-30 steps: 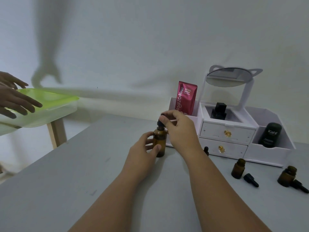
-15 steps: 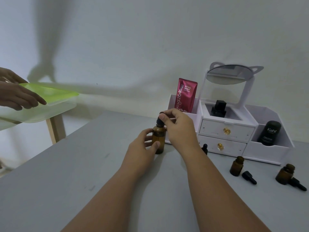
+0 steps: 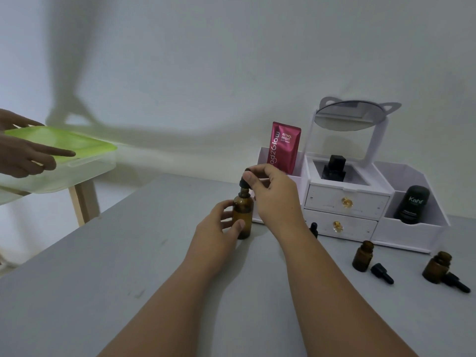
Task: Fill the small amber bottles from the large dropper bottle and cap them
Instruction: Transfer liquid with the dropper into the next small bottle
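Head view: "Retinol Bright" pouch behind dropper bottle; "Kahf" container rightward.

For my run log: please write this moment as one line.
left hand: holds large dropper bottle | right hand: pinches its dropper cap | small amber bottles: two uncapped, droppers beside
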